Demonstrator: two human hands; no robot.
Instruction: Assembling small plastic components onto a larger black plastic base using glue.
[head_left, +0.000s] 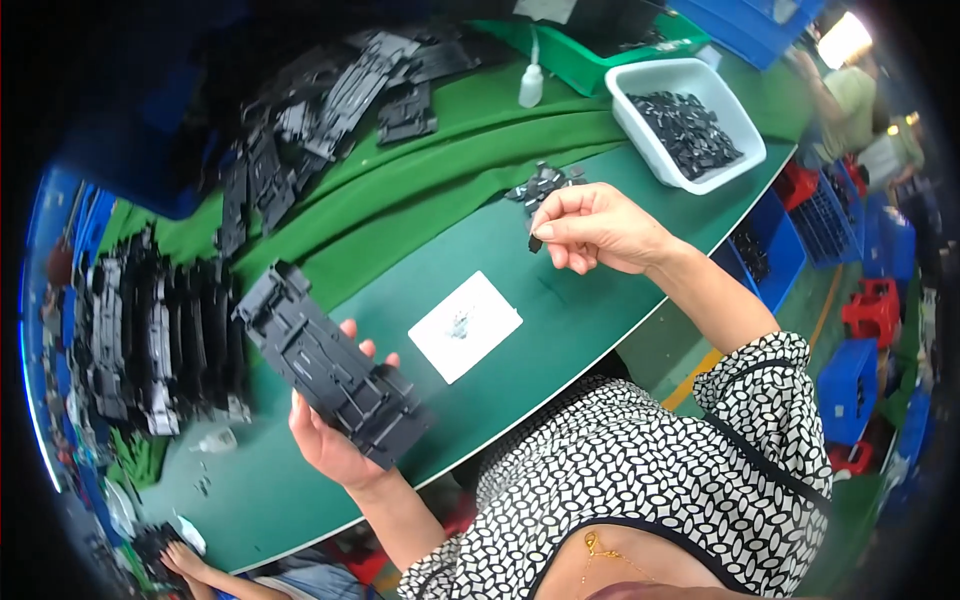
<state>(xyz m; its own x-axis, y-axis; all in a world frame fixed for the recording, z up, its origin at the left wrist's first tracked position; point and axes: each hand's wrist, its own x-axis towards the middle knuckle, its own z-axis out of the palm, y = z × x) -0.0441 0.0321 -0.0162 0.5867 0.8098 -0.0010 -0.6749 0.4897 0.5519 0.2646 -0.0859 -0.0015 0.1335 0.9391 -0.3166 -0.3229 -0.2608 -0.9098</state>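
My left hand [328,440] grips a long black moulded plastic part [325,362] from below, with fingertips showing past its right side. The part is tilted, and its ribbed, recessed face is turned up. Over the green table [560,325], my right hand [600,228] pinches a small black plastic piece [535,243] between thumb and forefinger. Just beyond that hand lies a little heap of small black pieces [545,182]. Between my two hands a white card [485,300] rests on the table, with a greyish smear or small bits in its middle.
At the far right stands a white tub [625,88] of small black pieces. Long black parts [160,330] stand stacked on the left; more [360,90] lie on green cloth. A white squeeze bottle [531,86] stands farther back. Another person's hand [185,562] works lower left.
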